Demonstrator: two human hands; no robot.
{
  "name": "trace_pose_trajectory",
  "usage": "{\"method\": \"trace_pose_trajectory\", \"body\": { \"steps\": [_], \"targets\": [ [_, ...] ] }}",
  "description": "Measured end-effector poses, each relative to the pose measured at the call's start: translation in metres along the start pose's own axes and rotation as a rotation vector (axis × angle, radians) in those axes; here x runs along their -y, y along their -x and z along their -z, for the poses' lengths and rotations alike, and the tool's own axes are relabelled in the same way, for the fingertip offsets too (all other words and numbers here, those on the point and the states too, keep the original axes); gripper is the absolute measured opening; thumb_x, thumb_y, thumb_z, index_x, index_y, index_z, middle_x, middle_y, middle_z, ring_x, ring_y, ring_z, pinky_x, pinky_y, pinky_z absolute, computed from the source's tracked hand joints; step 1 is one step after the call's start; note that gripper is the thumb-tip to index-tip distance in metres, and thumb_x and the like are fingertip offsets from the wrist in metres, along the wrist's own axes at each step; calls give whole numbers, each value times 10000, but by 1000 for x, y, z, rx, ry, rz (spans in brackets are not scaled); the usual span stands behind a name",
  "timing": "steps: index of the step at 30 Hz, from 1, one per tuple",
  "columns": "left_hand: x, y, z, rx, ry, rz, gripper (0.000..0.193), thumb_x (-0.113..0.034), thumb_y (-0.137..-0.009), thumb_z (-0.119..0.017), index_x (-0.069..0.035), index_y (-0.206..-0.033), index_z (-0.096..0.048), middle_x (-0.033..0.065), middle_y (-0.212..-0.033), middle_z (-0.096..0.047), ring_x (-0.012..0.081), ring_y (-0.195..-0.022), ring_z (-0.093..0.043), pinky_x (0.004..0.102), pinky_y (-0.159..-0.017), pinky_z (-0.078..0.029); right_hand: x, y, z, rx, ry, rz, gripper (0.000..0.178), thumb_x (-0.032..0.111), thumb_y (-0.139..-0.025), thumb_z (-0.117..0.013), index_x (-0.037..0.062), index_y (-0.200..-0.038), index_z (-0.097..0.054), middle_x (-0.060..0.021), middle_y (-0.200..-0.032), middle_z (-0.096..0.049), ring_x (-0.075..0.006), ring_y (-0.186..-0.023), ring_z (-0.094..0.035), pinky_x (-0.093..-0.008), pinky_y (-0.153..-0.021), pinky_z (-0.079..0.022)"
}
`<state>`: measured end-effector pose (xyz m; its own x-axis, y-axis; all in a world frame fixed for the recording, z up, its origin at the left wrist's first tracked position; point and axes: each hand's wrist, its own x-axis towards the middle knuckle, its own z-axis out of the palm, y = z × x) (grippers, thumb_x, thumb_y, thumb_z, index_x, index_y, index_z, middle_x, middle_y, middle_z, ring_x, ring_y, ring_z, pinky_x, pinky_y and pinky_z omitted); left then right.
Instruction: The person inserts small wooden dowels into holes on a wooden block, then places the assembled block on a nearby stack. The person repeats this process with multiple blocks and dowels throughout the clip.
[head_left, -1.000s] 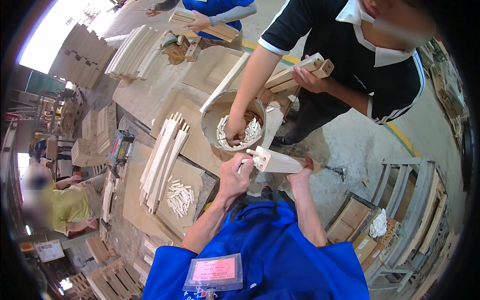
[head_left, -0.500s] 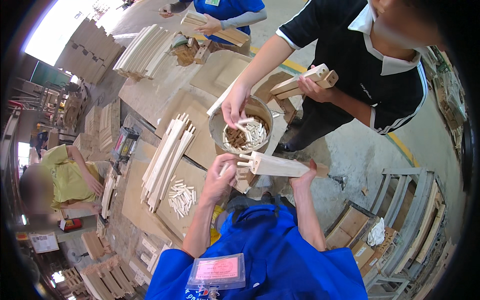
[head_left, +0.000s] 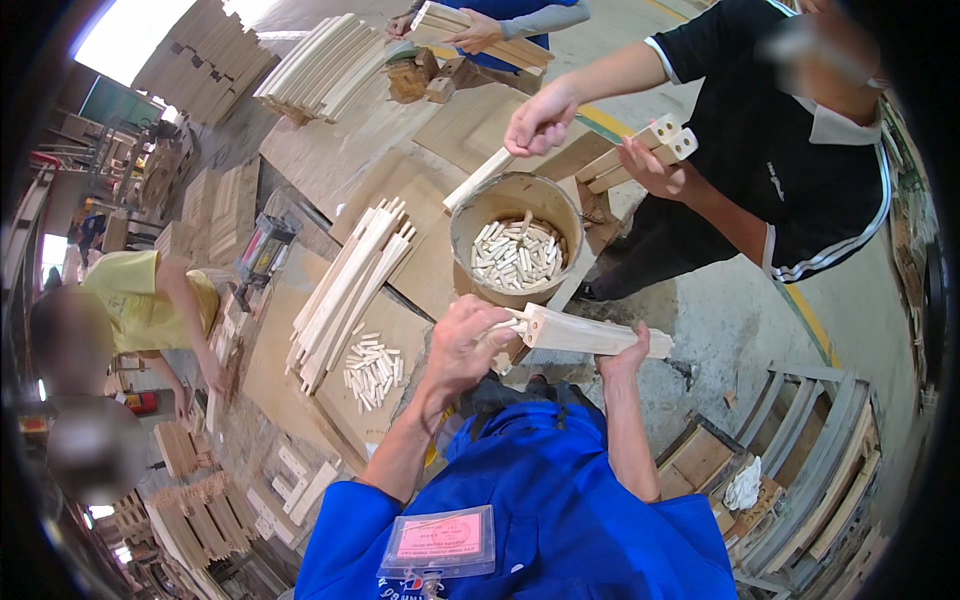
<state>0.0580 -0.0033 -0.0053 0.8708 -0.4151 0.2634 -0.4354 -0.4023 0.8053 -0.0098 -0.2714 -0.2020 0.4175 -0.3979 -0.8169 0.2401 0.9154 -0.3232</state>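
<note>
My right hand [head_left: 622,355] grips a pale wooden leg [head_left: 585,334] from below near its far-right end. The leg lies almost level, with drilled holes at its left end. My left hand [head_left: 468,342] is closed at that end, its fingers pinching a short wooden dowel [head_left: 508,326], partly hidden by them. Just beyond the leg stands a round bucket [head_left: 492,205] holding many loose dowels [head_left: 518,255]. Across from me, a co-worker in a dark shirt has one hand [head_left: 541,118] above the bucket's far side. Their other hand [head_left: 655,170] holds drilled wooden legs [head_left: 640,150].
Long wooden strips with dowelled ends [head_left: 350,295] lie on the board-topped bench to the left, beside a dowel pile [head_left: 372,372]. A grey metal rack [head_left: 800,420] stands at right. Other people work at the far side and far left.
My left hand has moved right with the dowel, to the leg's end. The co-worker's hand has come up out of the bucket and away. The whole view has shifted slightly.
</note>
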Motion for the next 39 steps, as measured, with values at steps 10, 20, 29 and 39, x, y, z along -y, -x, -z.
{"method": "trace_pose_trajectory", "body": {
  "steps": [10,20,29,39],
  "targets": [
    [16,-23,-20,174,-261,-407,243,-135,-759,-777,-91,-981,-688,48,-998,-603,239,-1034,-577,489,-979,-346,5,7,-3,-19,-41,-43,647,429,-854,-656,112,-1381,-455,-142,-1286,-536,-343,-1114,-551,-540,-1002,-473],
    [18,-32,-27,181,-410,-406,227,-120,-746,-776,-88,-946,-673,37,-999,-590,242,-1095,-566,541,-1040,-314,5,15,-15,-85,-12,-84,681,447,-854,-631,86,-1397,-434,-178,-1272,-536,-355,-1107,-551,-560,-1005,-460],
    [18,-41,-30,253,-527,-375,171,-163,-770,-745,-101,-903,-658,50,-919,-580,263,-954,-558,490,-927,-353,1,7,-24,-67,21,-18,547,390,-851,-661,64,-1249,-476,-163,-1160,-561,-351,-1042,-580,-533,-955,-491],
    [64,-142,-49,669,5,-350,286,-257,-853,-710,-3,-978,-669,152,-901,-648,358,-841,-634,450,-778,-505,13,-13,16,-114,-86,99,559,409,-824,-706,95,-1249,-524,-157,-1134,-614,-377,-951,-626,-526,-878,-541]
  ]
}}
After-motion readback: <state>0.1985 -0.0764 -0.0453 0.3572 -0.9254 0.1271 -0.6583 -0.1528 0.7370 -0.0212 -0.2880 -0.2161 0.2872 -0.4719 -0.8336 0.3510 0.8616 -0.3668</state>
